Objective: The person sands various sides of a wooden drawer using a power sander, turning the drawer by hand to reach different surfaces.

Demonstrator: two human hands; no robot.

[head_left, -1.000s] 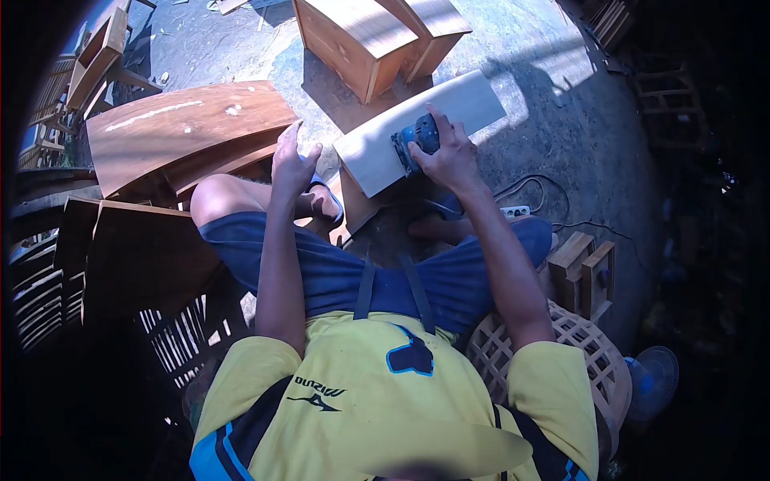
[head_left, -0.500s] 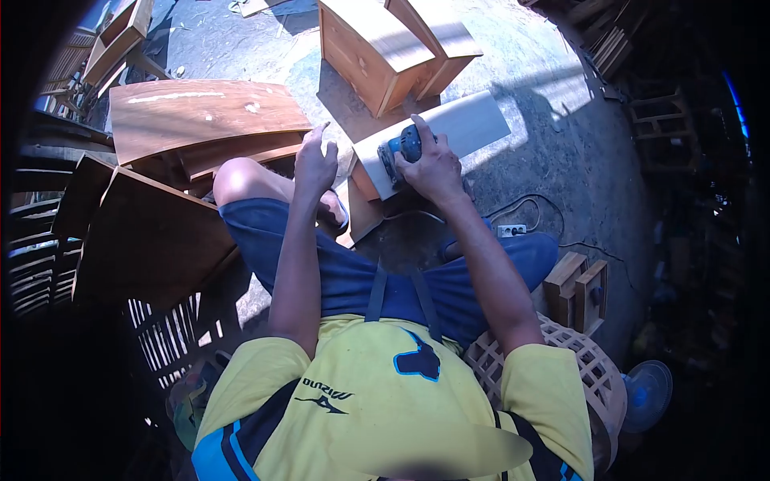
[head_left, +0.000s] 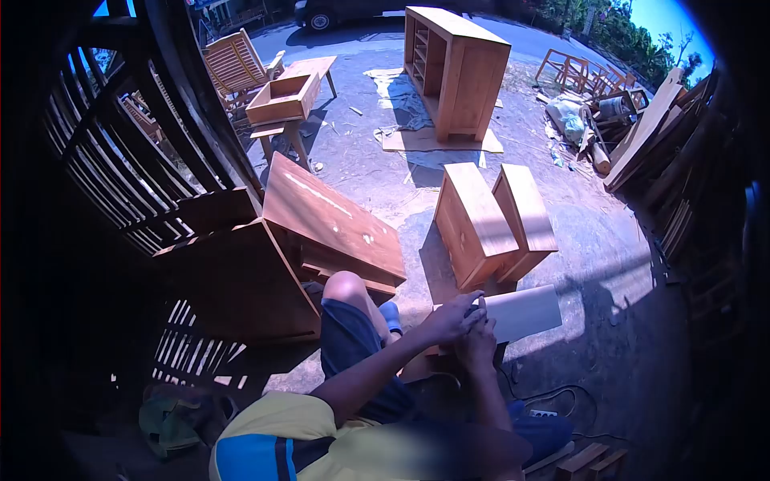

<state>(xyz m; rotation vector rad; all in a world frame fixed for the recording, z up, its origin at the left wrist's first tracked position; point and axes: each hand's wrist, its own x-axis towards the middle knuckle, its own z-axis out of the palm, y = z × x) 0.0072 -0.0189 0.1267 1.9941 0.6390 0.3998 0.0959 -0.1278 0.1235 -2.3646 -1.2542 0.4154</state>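
The left hand and the right hand work close together, fingers bent around something I cannot tell, over the left part of the pale flat wooden board, where the next move calls for a steady hold.

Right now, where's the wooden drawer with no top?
In the head view, the open drawer is at the upper left, resting on a small wooden table, right beside the slatted chair.

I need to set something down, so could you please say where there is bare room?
Widest bare floor lies between the pale board and leaning planks; a narrower strip separates the reddish panel and wooden boxes. Crowded: around the hands and power strip.
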